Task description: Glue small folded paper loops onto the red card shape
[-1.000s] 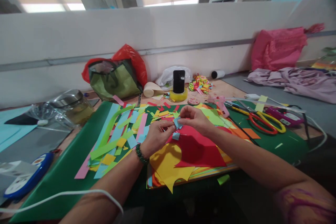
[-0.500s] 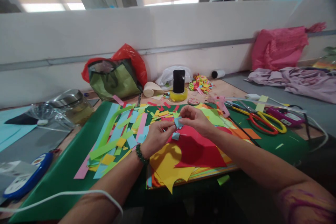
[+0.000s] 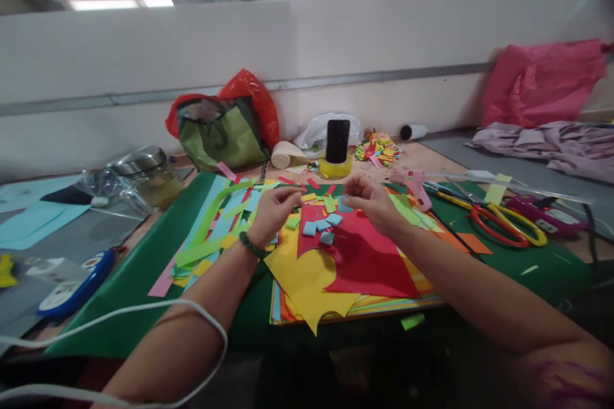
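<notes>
My right hand (image 3: 373,203) pinches a small light-blue paper piece (image 3: 344,204) over the red paper sheet (image 3: 371,265). To its left, my left hand (image 3: 274,212), with a green bead bracelet on the wrist, has thumb and forefinger pressed together; whether anything small is between them cannot be made out. Several small folded blue paper pieces (image 3: 309,228) lie on the red sheet between and below my hands. Under the red sheet is a cut yellow sheet (image 3: 300,281), on a stack of coloured paper (image 3: 384,305).
Coloured paper strips (image 3: 199,253) cover the green mat's left part. At right lie red-and-yellow-handled scissors (image 3: 499,225) and a pink glue gun (image 3: 418,190). A phone (image 3: 338,140) stands on a yellow tape roll (image 3: 336,168). A glass jar (image 3: 156,182) and a white cable (image 3: 211,316) are at left.
My hands, together around a blue piece before, are now apart, the left drawn leftward. Several blue pieces now show on the red sheet. The whole view has shifted slightly.
</notes>
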Motion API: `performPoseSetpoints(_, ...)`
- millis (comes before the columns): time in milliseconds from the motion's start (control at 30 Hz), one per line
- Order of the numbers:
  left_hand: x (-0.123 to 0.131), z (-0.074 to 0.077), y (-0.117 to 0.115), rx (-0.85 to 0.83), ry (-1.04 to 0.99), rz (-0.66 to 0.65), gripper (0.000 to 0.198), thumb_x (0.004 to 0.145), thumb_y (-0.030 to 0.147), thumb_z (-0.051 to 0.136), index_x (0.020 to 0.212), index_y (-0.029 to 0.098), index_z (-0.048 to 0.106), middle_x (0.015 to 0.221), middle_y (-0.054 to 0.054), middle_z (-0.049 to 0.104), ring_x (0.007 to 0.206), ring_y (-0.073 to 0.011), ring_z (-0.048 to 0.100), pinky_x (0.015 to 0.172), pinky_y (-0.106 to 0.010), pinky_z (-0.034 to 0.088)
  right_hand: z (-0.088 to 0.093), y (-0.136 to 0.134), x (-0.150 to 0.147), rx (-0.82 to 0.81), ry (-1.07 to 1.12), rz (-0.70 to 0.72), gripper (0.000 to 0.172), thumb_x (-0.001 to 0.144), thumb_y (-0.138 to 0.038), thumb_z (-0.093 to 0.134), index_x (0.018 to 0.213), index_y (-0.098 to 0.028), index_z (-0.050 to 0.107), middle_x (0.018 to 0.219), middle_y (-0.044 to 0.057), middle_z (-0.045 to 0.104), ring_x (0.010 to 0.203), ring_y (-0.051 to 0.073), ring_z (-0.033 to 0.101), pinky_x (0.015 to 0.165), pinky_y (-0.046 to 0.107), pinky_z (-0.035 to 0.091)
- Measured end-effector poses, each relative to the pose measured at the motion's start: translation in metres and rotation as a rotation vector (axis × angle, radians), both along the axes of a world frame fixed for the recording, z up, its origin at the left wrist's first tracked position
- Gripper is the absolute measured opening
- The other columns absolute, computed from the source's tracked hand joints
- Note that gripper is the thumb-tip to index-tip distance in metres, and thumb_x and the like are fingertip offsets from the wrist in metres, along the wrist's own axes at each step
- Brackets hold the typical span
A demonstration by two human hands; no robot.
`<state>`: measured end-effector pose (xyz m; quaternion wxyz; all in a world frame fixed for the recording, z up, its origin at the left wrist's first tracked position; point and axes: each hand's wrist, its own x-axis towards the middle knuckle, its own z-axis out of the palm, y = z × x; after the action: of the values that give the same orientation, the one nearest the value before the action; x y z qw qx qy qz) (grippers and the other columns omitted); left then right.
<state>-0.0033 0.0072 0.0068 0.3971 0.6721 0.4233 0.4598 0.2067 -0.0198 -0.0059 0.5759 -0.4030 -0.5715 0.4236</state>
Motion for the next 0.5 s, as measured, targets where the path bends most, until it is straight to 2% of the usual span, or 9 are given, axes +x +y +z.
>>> performPoseSetpoints(133,-0.015,0.0,0.022,-0.002,-0.057,0.134,0.029,0.064,0.036,0.062,0.078,0.013,0.073,0.06,-0.001,0.062,0.049,-0.0091,0.044,0.05,-0.023,0.035,-0.003,0.008,0.008,-0.055,-0.159,-0.003,0.029,0.055,-0.023,0.064,0.083,-0.02,0.054,0.065,-0.005,0.053,0.06,0.012,0.049,0.055,0.025,0.038)
performPoseSetpoints(233,-0.021,-0.005,0.032,0.031,0.0,0.183,0.027,0.064,0.032,0.062,0.081,0.013,0.072,0.064,-0.001,0.064,0.054,-0.0106,0.048,0.053,-0.023,0.037,-0.007,0.012,0.011,-0.162,-0.343,0.054,0.027,0.056,-0.019,0.058,0.082,-0.019,0.053,0.057,-0.006,0.052,0.051,0.011,0.045,0.049,0.024,0.033)
performPoseSetpoints(300,-0.022,-0.008,0.034,0.064,0.079,0.193,0.027,0.066,0.031,0.062,0.082,0.013,0.072,0.068,-0.003,0.066,0.061,-0.0136,0.053,0.058,-0.025,0.041,-0.009,0.014,0.011,-0.177,-0.413,0.05,0.025,0.056,-0.018,0.057,0.081,-0.019,0.052,0.055,-0.006,0.052,0.049,0.011,0.044,0.047,0.024,0.031)
performPoseSetpoints(400,-0.019,-0.009,0.028,0.152,0.186,0.053,0.036,0.068,0.033,0.066,0.098,0.013,0.071,0.092,-0.009,0.071,0.084,-0.0207,0.062,0.075,-0.03,0.047,-0.008,0.011,0.008,-0.052,-0.389,0.025,0.023,0.058,-0.019,0.059,0.081,-0.019,0.053,0.062,-0.004,0.055,0.055,0.012,0.05,0.051,0.025,0.037)
performPoseSetpoints(433,-0.015,-0.01,0.023,0.188,0.207,-0.038,0.045,0.067,0.034,0.07,0.108,0.015,0.069,0.107,-0.01,0.069,0.097,-0.0236,0.062,0.084,-0.033,0.047,-0.007,0.008,0.005,0.015,-0.353,0.028,0.023,0.06,-0.022,0.06,0.082,-0.019,0.054,0.066,-0.003,0.057,0.059,0.013,0.052,0.054,0.026,0.04)
performPoseSetpoints(500,-0.004,-0.012,0.011,0.238,0.244,-0.23,0.066,0.06,0.035,0.08,0.122,0.021,0.063,0.133,-0.01,0.058,0.122,-0.0281,0.051,0.101,-0.038,0.04,-0.004,0.0,-0.002,0.15,-0.284,0.037,0.024,0.065,-0.027,0.064,0.086,-0.02,0.054,0.074,0.0,0.059,0.068,0.015,0.057,0.059,0.027,0.044)
